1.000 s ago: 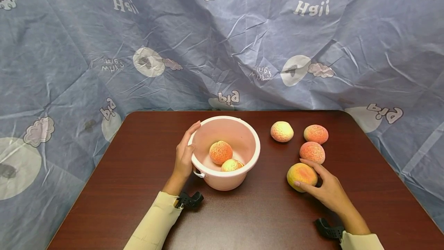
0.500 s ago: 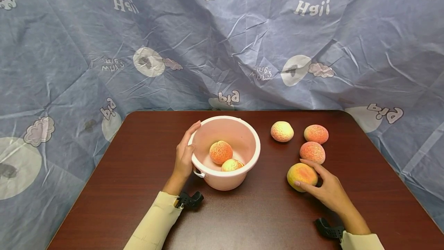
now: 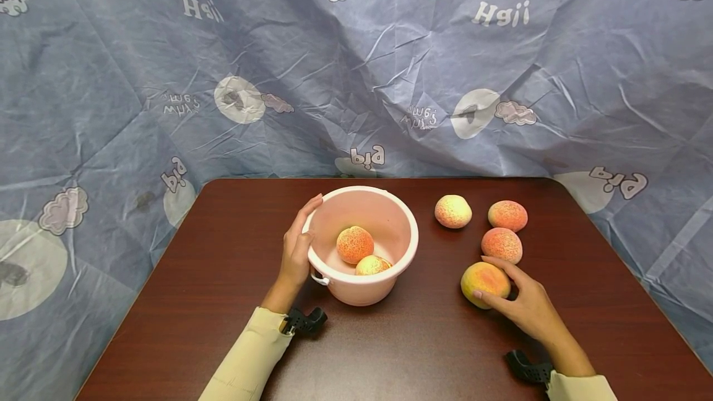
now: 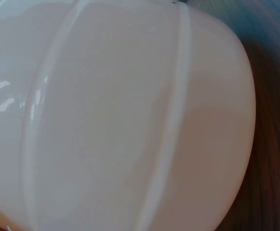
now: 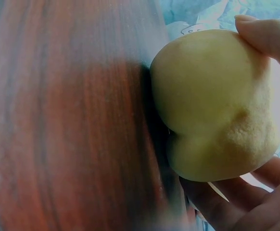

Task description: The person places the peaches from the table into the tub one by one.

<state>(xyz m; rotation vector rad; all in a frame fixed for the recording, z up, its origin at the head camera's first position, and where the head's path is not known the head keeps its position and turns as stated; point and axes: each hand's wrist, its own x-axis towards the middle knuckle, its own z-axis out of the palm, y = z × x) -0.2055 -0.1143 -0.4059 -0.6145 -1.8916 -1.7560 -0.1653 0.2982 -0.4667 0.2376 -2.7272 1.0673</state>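
Note:
In the head view a pale pink bucket [image 3: 364, 293] stands on the dark wooden table, with an orange-red peach [image 3: 354, 244] and a paler yellow peach [image 3: 372, 265] inside. My left hand [image 3: 295, 252] holds the bucket's left side at the rim; the left wrist view is filled by the bucket's ribbed outer wall [image 4: 106, 115]. To the right, my right hand [image 3: 523, 302] grips a yellow-orange peach [image 3: 484, 283] between thumb and fingers. From the right wrist view, this peach [image 5: 212, 96] shows its yellow underside close to the tabletop, with thumb and fingers on opposite sides.
Just behind the held peach lies a reddish peach [image 3: 502, 245], touching another reddish peach [image 3: 507, 215] farther back. A pale speckled peach [image 3: 453, 211] sits to their left. The table [image 3: 412, 351] ends at a blue printed sheet [image 3: 334, 110].

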